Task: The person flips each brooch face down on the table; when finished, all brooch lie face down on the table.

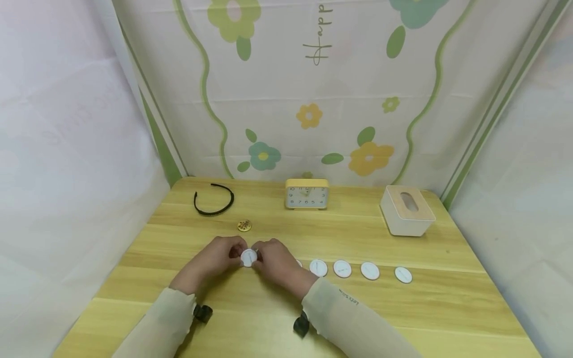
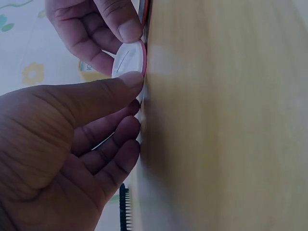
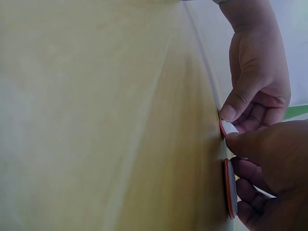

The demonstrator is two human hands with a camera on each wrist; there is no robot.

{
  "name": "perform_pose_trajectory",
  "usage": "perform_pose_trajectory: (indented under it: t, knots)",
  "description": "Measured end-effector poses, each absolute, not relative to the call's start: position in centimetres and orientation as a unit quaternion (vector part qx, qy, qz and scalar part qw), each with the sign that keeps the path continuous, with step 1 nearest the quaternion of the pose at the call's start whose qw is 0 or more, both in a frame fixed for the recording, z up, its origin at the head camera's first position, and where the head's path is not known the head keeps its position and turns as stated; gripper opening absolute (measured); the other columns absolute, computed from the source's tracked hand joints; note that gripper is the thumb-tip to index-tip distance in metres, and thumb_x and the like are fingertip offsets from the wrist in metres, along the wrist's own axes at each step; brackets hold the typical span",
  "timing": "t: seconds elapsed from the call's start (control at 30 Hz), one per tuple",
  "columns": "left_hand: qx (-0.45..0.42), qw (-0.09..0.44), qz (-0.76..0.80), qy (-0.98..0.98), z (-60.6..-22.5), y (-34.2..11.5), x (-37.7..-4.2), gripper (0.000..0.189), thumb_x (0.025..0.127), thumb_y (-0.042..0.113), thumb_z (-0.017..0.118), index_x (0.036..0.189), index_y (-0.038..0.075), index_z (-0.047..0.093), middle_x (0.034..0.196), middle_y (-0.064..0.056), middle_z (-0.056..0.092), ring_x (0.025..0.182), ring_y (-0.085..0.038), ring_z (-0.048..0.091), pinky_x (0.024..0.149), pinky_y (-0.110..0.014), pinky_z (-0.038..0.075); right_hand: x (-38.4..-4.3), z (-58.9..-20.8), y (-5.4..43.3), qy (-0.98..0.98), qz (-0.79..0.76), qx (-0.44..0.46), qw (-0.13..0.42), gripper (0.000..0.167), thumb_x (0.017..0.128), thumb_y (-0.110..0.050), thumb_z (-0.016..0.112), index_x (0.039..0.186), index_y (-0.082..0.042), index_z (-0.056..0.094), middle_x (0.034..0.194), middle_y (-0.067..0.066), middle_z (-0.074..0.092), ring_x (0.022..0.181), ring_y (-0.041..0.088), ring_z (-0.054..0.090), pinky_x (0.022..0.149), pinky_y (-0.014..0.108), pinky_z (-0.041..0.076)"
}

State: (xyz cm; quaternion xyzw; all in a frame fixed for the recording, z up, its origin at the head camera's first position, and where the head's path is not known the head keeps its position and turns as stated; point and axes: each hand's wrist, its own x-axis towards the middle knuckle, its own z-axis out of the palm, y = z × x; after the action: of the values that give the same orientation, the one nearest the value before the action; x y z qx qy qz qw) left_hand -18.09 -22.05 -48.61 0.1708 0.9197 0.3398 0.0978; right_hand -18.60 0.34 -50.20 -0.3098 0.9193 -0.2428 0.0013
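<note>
Between both hands is a round pin badge [image 1: 248, 257], its white back facing up with a thin pin line across it and a red rim. My left hand [image 1: 222, 256] pinches its left edge, the thumb lying on the white face in the left wrist view. From the other side my right hand [image 1: 276, 261] pinches the same badge [image 2: 130, 60] with thumb and fingers. Close beside the right hand's fingers, another red-rimmed badge [image 3: 231, 187] lies on the table. A gold patterned badge [image 1: 244, 225] lies just beyond the left hand.
Several white-backed badges [image 1: 342, 269] lie in a row to the right, one partly hidden by the right hand. Further back on the wooden table [image 1: 268, 323] are a black headband [image 1: 215, 213], a yellow clock [image 1: 307, 194] and a tissue box [image 1: 406, 211]. Patterned cloth hangs behind.
</note>
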Motion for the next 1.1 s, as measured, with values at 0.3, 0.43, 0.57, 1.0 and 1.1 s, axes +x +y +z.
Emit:
perform_pose_trajectory:
  t: [0.3, 0.43, 0.57, 1.0, 1.1]
  knots:
    - [0.192, 0.114, 0.311, 0.924, -48.8, -22.8, -18.5, 0.022, 0.095, 0.012, 0.085, 0.114, 0.022, 0.083, 0.108, 0.008, 0.075, 0.097, -0.013, 0.064, 0.088, -0.036, 0.055, -19.2, -50.8, 0.2, 0.918, -0.199, -0.342, 0.008, 0.026, 0.096, -0.034, 0.086, 0.117, -0.019, 0.083, 0.101, -0.008, 0.078, 0.092, 0.01, 0.06, 0.088, 0.026, 0.051]
    - [0.2, 0.119, 0.301, 0.925, -48.7, -22.8, -18.7, 0.02, 0.095, 0.012, 0.085, 0.113, 0.019, 0.083, 0.108, 0.007, 0.075, 0.097, -0.012, 0.064, 0.088, -0.038, 0.057, -19.3, -50.7, 0.2, 0.919, -0.185, -0.349, 0.01, 0.028, 0.097, -0.036, 0.085, 0.118, -0.019, 0.083, 0.099, -0.008, 0.076, 0.092, 0.01, 0.058, 0.087, 0.026, 0.05]
    - [0.203, 0.131, 0.3, 0.923, -48.5, -23.0, -18.9, 0.02, 0.095, 0.013, 0.086, 0.113, 0.02, 0.083, 0.109, 0.007, 0.075, 0.097, -0.011, 0.065, 0.087, -0.037, 0.058, -19.3, -50.5, 0.2, 0.918, -0.18, -0.354, 0.01, 0.028, 0.097, -0.037, 0.085, 0.117, -0.018, 0.083, 0.096, -0.008, 0.074, 0.09, 0.01, 0.057, 0.087, 0.026, 0.049]
    - [0.107, 0.061, 0.353, 0.927, -48.4, -24.3, -23.6, 0.05, 0.103, 0.015, 0.077, 0.15, 0.008, 0.064, 0.148, -0.015, 0.066, 0.138, -0.04, 0.06, 0.115, -0.06, 0.05, -19.3, -50.7, 0.3, 0.922, -0.184, -0.339, 0.019, 0.033, 0.094, -0.039, 0.088, 0.117, -0.016, 0.082, 0.089, -0.009, 0.067, 0.088, 0.011, 0.054, 0.083, 0.026, 0.047]
    - [0.105, 0.065, 0.352, 0.928, -48.6, -24.4, -24.5, 0.058, 0.101, 0.015, 0.079, 0.155, 0.008, 0.058, 0.154, -0.019, 0.062, 0.143, -0.043, 0.056, 0.117, -0.062, 0.049, -19.2, -50.8, 0.2, 0.922, -0.186, -0.34, 0.021, 0.034, 0.094, -0.039, 0.088, 0.118, -0.016, 0.082, 0.093, -0.008, 0.07, 0.089, 0.011, 0.054, 0.084, 0.027, 0.048]
